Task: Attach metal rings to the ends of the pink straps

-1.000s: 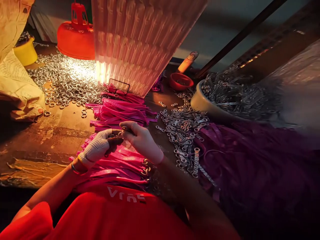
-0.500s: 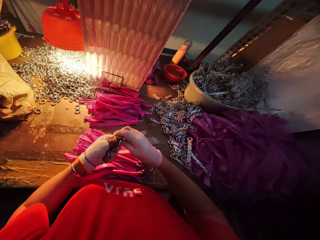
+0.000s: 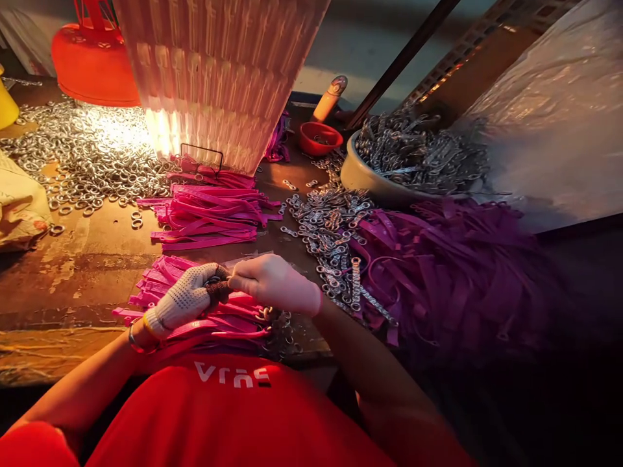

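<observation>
My left hand [image 3: 187, 298], in a white dotted glove with dark fingertips, is closed; metal shows between its fingers, but the piece is too small to name. My right hand [image 3: 275, 284], in a pale glove, pinches at the left fingertips, and what it grips is hidden. Both hands meet over a near bundle of pink straps [image 3: 233, 331], with metal rings at its right end. Beyond them lies another bundle of pink straps [image 3: 209, 214].
Loose metal rings [image 3: 97, 162] lie under a red lamp [image 3: 95, 65] beside a corrugated panel [image 3: 214, 71]. At right are metal links [image 3: 331, 227], a full basin [image 3: 363, 175], a red bowl [image 3: 321, 139] and purple straps [image 3: 448, 279]. A paper bag [image 3: 22, 207] is at left.
The view has shifted, so the background sits further left. My right hand has turned flatter, its fingers still at the left fingertips. The left hand's fingers have closed in more.
</observation>
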Available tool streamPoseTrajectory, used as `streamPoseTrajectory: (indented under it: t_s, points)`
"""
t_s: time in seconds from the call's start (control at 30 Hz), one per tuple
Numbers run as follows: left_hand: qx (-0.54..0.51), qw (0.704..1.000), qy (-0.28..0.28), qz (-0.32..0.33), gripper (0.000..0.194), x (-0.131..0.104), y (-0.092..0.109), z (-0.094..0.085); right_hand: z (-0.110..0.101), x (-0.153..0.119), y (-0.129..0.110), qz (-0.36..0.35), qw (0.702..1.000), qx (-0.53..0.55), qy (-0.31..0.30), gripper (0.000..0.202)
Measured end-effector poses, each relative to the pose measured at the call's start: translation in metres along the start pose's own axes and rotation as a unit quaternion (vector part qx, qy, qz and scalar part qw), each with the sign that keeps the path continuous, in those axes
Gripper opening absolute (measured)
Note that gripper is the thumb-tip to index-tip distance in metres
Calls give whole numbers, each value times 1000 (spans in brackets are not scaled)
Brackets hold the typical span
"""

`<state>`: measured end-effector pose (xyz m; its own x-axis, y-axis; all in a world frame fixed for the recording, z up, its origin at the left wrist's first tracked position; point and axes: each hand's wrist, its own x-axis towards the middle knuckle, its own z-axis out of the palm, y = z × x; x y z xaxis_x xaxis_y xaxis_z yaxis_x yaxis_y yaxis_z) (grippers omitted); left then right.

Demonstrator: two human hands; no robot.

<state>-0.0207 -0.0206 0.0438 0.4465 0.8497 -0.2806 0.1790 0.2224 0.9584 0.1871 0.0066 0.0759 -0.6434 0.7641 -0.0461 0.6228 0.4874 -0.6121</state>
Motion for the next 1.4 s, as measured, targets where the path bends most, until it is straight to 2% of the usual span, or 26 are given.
streamPoseTrajectory:
  t_s: [0.1,0.17,0.27,0.37,0.47,0.53,0.6,0.63,0.73,0.8,0.87,0.97,1.07,1.23,1.33,1.4]
  points:
    - [-99,994,-20,-47,30,4,2,-1,8,1,0,-21,999,-26,15,38]
    - [-184,981,-2,-65,31,8,3,-2,18,1,-3,-20,995,-82,53,32]
    - [-298,950,25,-89,33,17,2,-1,36,-1,-11,30,975,-177,131,27]
    - [-379,918,34,-114,27,27,1,1,43,-2,-9,84,977,-120,153,25]
    - [-438,887,17,-144,14,38,3,1,34,3,17,115,982,29,147,29]
    - [-476,865,24,-156,4,44,6,-2,23,11,48,146,966,66,203,33]
    - [-506,847,68,-146,4,49,9,-8,14,24,82,185,945,23,269,33]
    - [-514,841,94,-140,7,51,11,-10,11,32,98,194,941,-12,277,30]
    - [-520,832,131,-144,23,52,13,-15,11,55,132,209,943,-112,232,22]
    - [-527,825,133,-154,34,51,11,-16,11,67,141,229,941,-141,205,23]
    - [-544,816,120,-155,38,49,7,-15,8,72,144,246,939,-110,215,25]
    - [-568,805,87,-147,36,45,-2,-12,-6,67,141,239,930,136,243,34]
    - [-563,807,82,-155,28,41,-7,-6,-19,52,133,201,891,346,214,50]
    - [-531,827,55,-179,18,31,1,7,-17,24,97,154,822,518,180,46]
    - [-447,878,60,-158,16,20,5,10,-5,9,70,144,814,542,152,46]
    - [-365,920,103,-96,24,12,4,10,4,-1,53,137,812,549,143,44]
